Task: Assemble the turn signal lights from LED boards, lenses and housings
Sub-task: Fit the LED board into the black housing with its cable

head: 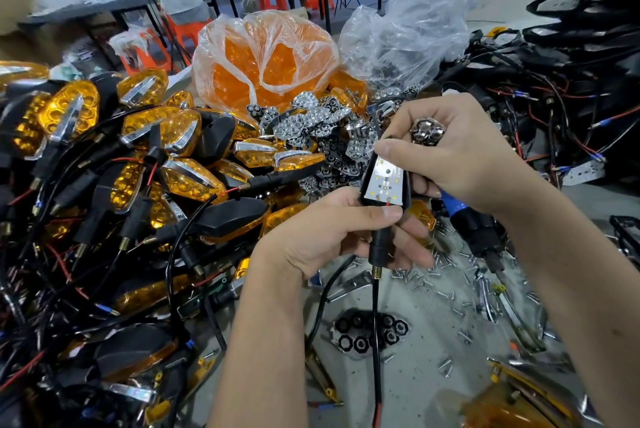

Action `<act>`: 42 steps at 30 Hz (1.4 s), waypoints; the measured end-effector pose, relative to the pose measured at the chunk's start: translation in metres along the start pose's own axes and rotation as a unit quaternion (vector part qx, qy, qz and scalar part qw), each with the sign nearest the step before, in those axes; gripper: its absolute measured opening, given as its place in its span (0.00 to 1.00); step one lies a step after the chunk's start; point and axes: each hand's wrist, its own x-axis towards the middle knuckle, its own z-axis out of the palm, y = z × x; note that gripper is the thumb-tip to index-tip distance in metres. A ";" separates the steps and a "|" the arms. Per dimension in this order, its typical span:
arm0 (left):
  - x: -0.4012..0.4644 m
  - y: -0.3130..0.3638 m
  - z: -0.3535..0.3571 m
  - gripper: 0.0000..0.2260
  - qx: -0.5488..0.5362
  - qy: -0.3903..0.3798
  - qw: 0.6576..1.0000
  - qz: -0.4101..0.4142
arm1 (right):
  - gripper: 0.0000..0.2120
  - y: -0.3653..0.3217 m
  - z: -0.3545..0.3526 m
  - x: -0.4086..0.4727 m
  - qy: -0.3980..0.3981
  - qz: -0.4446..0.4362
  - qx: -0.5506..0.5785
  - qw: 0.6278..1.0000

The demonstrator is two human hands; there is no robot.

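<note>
My left hand point(341, 232) grips a black turn signal housing point(381, 247) by its stalk, its wire hanging down. A white LED board point(385, 181) lies inside the housing, face up. My right hand point(457, 157) presses its thumb on the top end of the board and pinches a chrome honeycomb reflector point(427, 131) between its fingers. A blue and black electric screwdriver point(474, 226) lies under my right wrist.
Finished amber lights with black wires point(138, 164) pile up at the left. A bag of amber lenses point(266, 60) and loose chrome reflectors point(311, 122) lie behind. Black housings point(571, 88) are stacked at the right. Screws point(450, 275) and a black honeycomb part point(370, 330) lie on the table.
</note>
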 end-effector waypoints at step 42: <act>0.029 -0.004 0.003 0.19 -0.024 0.249 0.961 0.117 | 0.14 0.013 0.016 0.008 0.040 0.087 -0.035 0.995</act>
